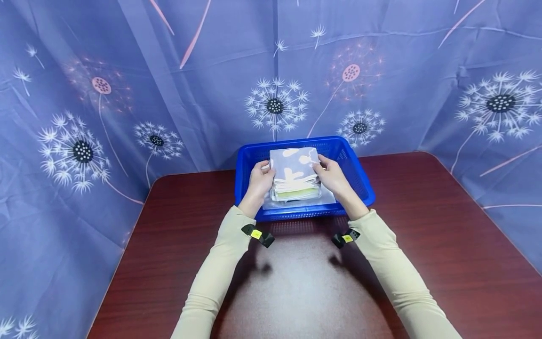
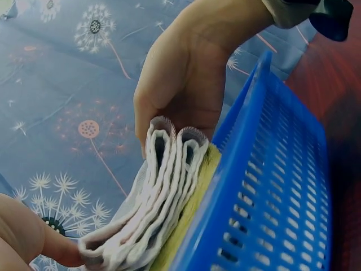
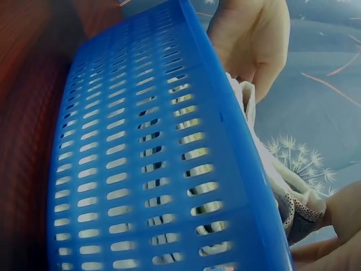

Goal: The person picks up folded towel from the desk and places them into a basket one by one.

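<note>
A folded grey towel [image 1: 301, 165] with white shapes tops a stack of folded cloths inside a blue plastic basket [image 1: 364, 186]. My left hand [image 1: 261, 182] grips its left side, thumb on top. On the opposite side my right hand [image 1: 333, 178] holds the towel's right edge, thumb likewise on top. Under the towel shows a yellow-green folded cloth [image 2: 194, 206], close below it in the left wrist view. Layered white folds of the towel [image 2: 163, 186] face that camera. Through the basket's slots, the right wrist view shows parts of the lower cloths.
The basket stands on a dark red-brown table [image 1: 182, 226], toward its back edge. A blue curtain [image 1: 220, 94] with dandelion prints hangs behind and along the sides. Each sleeve bears a black wrist camera [image 1: 257, 235] near the cuff, just in front of the basket.
</note>
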A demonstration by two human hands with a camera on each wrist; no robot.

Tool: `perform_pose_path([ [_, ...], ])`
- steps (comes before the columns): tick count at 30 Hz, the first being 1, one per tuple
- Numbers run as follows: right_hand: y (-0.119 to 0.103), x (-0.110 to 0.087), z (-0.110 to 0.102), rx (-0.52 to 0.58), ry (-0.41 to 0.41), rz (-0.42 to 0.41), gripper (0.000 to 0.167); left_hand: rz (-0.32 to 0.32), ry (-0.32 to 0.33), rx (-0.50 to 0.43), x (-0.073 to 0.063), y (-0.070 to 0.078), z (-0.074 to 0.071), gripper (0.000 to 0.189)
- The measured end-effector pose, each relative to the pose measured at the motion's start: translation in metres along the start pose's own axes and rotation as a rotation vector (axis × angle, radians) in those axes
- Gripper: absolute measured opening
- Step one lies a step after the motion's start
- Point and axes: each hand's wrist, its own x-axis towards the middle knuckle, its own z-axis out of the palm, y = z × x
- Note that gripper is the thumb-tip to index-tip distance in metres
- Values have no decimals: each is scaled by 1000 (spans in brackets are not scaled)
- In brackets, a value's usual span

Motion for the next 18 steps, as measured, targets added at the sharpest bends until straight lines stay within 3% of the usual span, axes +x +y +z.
perform_pose_path([
  [6, 6, -5, -4, -58, -1, 11, 54, 43, -5, 138, -3, -6, -9, 39],
  [14, 15, -23, -15, -154, -15, -37, 47, 201, -12, 326, -20, -15, -26, 26],
  [18, 20, -37, -21, -204, 10, -100, 40, 262, -30, 348, -30, -20, -35, 23],
])
